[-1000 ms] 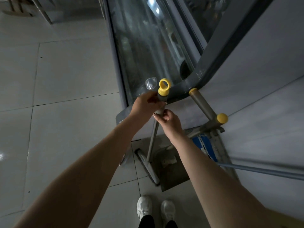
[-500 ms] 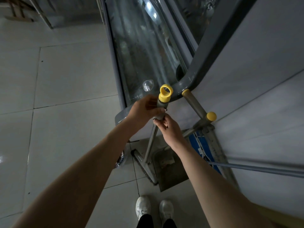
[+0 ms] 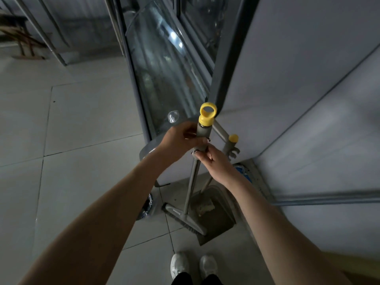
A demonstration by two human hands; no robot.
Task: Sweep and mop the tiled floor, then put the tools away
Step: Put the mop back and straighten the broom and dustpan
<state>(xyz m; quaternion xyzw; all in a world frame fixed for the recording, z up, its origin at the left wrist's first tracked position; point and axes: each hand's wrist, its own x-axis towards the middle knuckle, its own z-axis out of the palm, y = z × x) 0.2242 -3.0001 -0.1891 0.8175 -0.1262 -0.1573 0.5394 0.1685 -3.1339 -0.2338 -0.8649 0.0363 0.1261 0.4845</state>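
One tiled floor [image 3: 82, 124], one glass case [image 3: 164, 68] and one grey dustpan [image 3: 216, 221] surround the single broom [image 3: 203, 132] I hold upright, its brush head [image 3: 184, 219] on the floor beside the dustpan's left edge. Both my grips are closed on the broom's handle. The left grip [image 3: 178, 138] wraps the grey sleeve, and the right grip [image 3: 213, 161] pinches the shaft just below. Two white shoes [image 3: 180, 264] show underneath. There are two yellow caps: the yellow ring cap [image 3: 207, 115] tops the broom, and the second cap [image 3: 233, 138] tops the dustpan's handle. Since half a second ago, the two handles stand closer together and both grips are unchanged.
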